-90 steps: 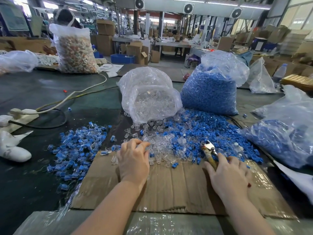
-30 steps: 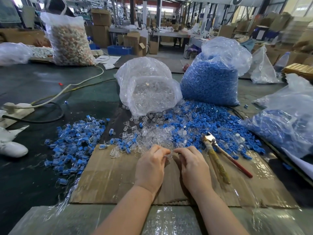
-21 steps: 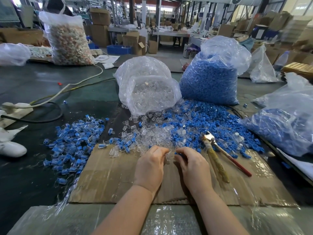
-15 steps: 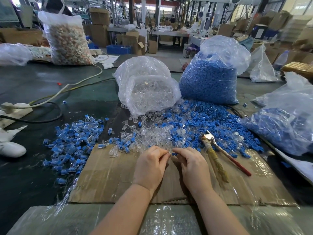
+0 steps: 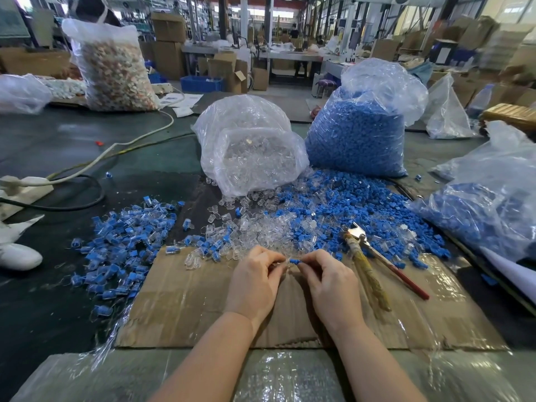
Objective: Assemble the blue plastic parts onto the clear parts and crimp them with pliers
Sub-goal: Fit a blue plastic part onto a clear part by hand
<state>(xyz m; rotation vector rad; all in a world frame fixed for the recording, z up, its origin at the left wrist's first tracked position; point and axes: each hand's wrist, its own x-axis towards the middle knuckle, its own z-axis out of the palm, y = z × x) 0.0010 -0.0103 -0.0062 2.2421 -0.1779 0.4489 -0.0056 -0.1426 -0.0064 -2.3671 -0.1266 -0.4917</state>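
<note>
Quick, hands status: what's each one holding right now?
Left hand: pinching a clear part.
Right hand: pinching a blue part at the clear part.

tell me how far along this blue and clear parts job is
Done: a pile of assembled blue-and-clear pieces lies left of the cardboard. In hand: the right hand pinches a blue part toward what looks like a clear part held by the left hand; the pliers lie idle. Left: the loose parts heap, the clear parts bag and the blue parts bag.
</note>
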